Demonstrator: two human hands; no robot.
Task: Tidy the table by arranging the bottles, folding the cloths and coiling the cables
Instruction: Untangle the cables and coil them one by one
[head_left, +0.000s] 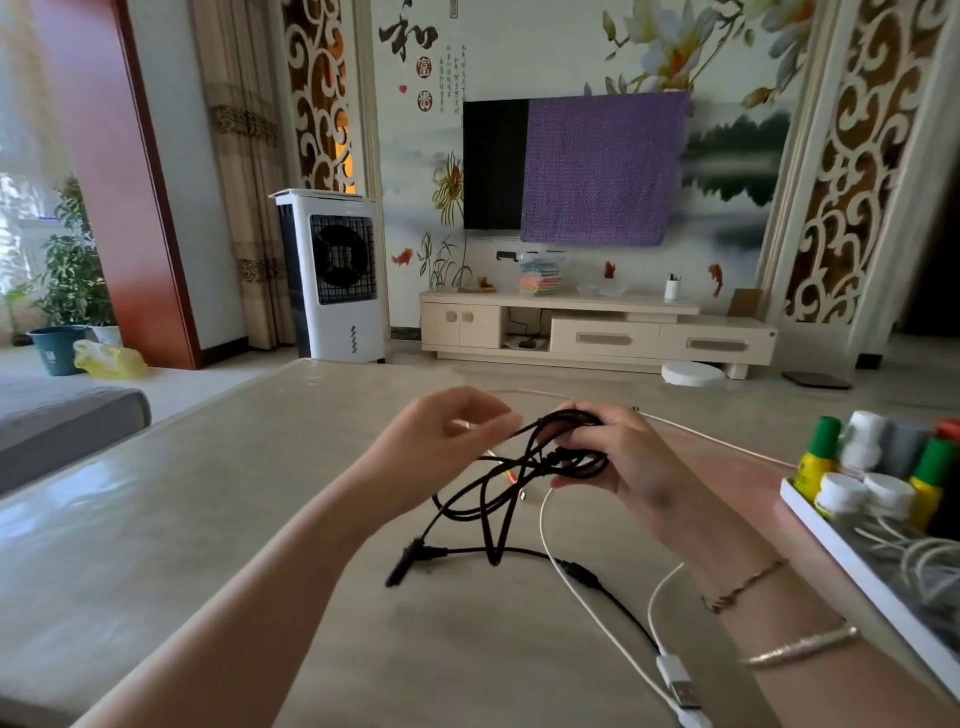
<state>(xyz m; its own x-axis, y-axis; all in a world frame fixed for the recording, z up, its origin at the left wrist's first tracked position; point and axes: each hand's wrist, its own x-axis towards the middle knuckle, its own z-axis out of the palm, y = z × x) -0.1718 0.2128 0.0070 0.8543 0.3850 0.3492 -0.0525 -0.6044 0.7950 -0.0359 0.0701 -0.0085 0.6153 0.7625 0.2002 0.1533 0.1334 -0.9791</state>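
My right hand (618, 452) grips a partly wound bundle of black cable (566, 447) above the beige table (260, 519). My left hand (441, 441) pinches a strand of the same cable just left of the bundle. Loose loops of it hang down, and its plug end (410, 561) rests on the table. A white cable (576, 582) lies uncoiled under my right forearm, ending in a USB plug (680, 686) near the front edge. Several small bottles (872, 467) with green and white caps stand in a white tray (852, 566) at the right.
A tangle of pale string (919, 561) lies in the tray beside the bottles. A grey sofa cushion (62, 421) sits past the table's left edge. Beyond the table are a white air cooler (337, 275) and a TV cabinet (597, 332).
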